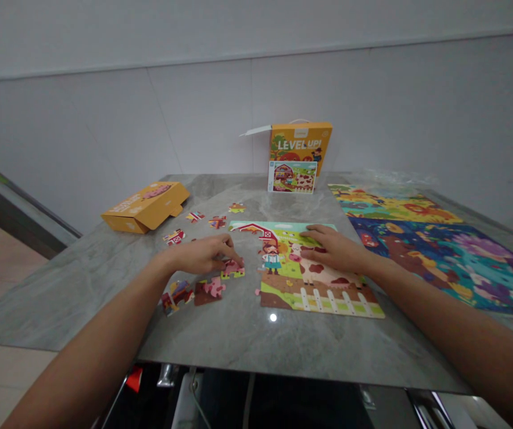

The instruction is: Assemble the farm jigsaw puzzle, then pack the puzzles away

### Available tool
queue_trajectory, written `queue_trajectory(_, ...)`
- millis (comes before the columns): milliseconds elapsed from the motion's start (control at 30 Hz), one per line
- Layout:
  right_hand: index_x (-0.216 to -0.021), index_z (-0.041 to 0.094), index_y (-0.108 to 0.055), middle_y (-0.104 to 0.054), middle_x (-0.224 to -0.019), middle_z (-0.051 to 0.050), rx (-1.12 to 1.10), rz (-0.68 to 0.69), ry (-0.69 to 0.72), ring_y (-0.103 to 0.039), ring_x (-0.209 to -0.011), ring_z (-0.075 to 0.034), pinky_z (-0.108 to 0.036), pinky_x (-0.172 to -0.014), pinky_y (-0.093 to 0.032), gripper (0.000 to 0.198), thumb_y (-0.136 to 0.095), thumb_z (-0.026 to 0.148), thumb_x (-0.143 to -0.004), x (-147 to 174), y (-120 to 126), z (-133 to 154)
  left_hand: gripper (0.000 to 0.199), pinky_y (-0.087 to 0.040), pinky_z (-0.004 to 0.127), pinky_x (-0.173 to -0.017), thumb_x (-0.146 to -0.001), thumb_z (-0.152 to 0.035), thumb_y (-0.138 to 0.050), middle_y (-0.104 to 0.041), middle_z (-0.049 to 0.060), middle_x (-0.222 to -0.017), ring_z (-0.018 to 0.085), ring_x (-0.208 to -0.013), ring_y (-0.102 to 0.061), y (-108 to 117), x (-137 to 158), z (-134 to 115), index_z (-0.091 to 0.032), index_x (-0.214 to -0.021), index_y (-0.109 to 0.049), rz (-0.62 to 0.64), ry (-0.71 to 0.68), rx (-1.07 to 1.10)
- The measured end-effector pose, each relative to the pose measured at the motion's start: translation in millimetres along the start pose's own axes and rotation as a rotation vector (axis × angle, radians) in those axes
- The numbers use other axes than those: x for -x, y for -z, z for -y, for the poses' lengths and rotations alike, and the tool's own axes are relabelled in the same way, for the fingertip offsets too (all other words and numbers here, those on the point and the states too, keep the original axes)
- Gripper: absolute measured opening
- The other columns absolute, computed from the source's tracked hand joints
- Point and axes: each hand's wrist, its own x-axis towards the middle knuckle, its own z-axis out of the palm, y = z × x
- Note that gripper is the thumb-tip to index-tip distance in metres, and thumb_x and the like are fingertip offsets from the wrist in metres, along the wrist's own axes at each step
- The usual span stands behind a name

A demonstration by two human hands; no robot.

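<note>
My left hand [205,253] has its fingers curled down onto a pink and green puzzle piece [233,269] on the grey table. A brown and pink puzzle piece [210,290] and a few darker ones [178,297] lie just nearer to me. To the right is the partly assembled farm puzzle [283,292], showing a farmer, a cow, a white fence and a red barn roof. Its left side has a gap under the roof. My right hand [334,247] lies flat on the cow section, fingers spread, covering part of the picture.
Several loose pieces [195,217] lie beyond my left hand. A yellow box [146,205] rests at the left. At the back, a picture card [292,177] leans on an upright "LEVEL UP!" box [301,140]. Two completed puzzles [453,256] cover the right side.
</note>
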Motion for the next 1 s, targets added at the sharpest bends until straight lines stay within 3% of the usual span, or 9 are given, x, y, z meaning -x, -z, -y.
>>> queue_trajectory(167,-0.124,0.018,-0.057,-0.053,-0.126,-0.016,0.023,0.005,0.019,-0.051,-0.117,-0.029,-0.043,-0.097,-0.043,0.049,-0.046,0.052,-0.090,0,0,0,0.052,-0.043,0.031,-0.080,-0.074,-0.051,-0.064,-0.055,0.007,-0.108,0.021,-0.093,-0.054,-4,-3,-9,-0.021,-0.116,-0.057,-0.038,0.171,-0.054)
queue_trajectory(367,-0.125,0.020,-0.057,-0.053,-0.126,-0.015,0.001,0.007,0.002,-0.049,-0.118,-0.031,-0.045,-0.097,-0.042,0.050,-0.047,0.053,-0.088,0,0,-1,0.039,-0.041,0.027,-0.069,-0.075,-0.043,-0.063,-0.057,0.006,-0.103,0.018,-0.083,-0.054,-6,-5,-16,-0.018,-0.103,-0.058,0.001,0.199,-0.037)
queue_trajectory(500,-0.124,0.020,-0.058,-0.053,-0.125,-0.015,0.007,0.009,0.010,-0.050,-0.117,-0.030,-0.044,-0.097,-0.042,0.048,-0.048,0.051,-0.088,0,1,0,0.036,-0.037,0.025,-0.059,-0.072,-0.038,-0.067,-0.058,0.002,-0.087,0.015,-0.072,-0.051,-5,-5,-19,-0.017,-0.098,-0.053,-0.045,0.238,0.029)
queue_trajectory(667,-0.124,0.020,-0.057,-0.053,-0.126,-0.015,-0.002,0.008,-0.009,-0.051,-0.116,-0.030,-0.043,-0.097,-0.042,0.049,-0.048,0.051,-0.089,0,2,2,0.008,-0.039,0.025,-0.066,-0.082,-0.025,-0.057,-0.057,0.001,-0.082,0.014,-0.074,-0.050,-5,-9,-23,-0.017,-0.082,-0.053,-0.224,0.031,0.031)
queue_trajectory(733,-0.125,0.020,-0.057,-0.053,-0.126,-0.016,0.000,0.010,-0.005,-0.051,-0.115,-0.030,-0.044,-0.097,-0.042,0.049,-0.048,0.051,-0.089,0,2,2,0.004,-0.040,0.026,-0.072,-0.080,-0.015,-0.055,-0.056,0.002,-0.084,0.014,-0.079,-0.051,-7,-10,-25,-0.017,-0.077,-0.056,-0.199,-0.084,-0.002)
queue_trajectory(833,-0.125,0.017,-0.057,-0.051,-0.128,-0.017,0.026,0.010,0.003,-0.050,-0.116,-0.030,-0.043,-0.097,-0.042,0.050,-0.047,0.051,-0.089,0,2,2,0.016,-0.042,0.025,-0.077,-0.077,-0.005,-0.052,-0.056,0.002,-0.089,0.014,-0.084,-0.053,-11,-11,-27,-0.017,-0.079,-0.062,-0.104,-0.191,-0.006)
queue_trajectory(1000,-0.125,0.017,-0.057,-0.052,-0.127,-0.016,0.039,0.010,0.009,-0.051,-0.115,-0.030,-0.042,-0.096,-0.043,0.049,-0.048,0.050,-0.090,0,3,3,0.005,-0.043,0.024,-0.076,-0.081,-0.020,-0.064,-0.059,0.003,-0.095,0.014,-0.084,-0.056,-11,-11,-30,-0.018,-0.079,-0.068,-0.021,-0.213,0.022)
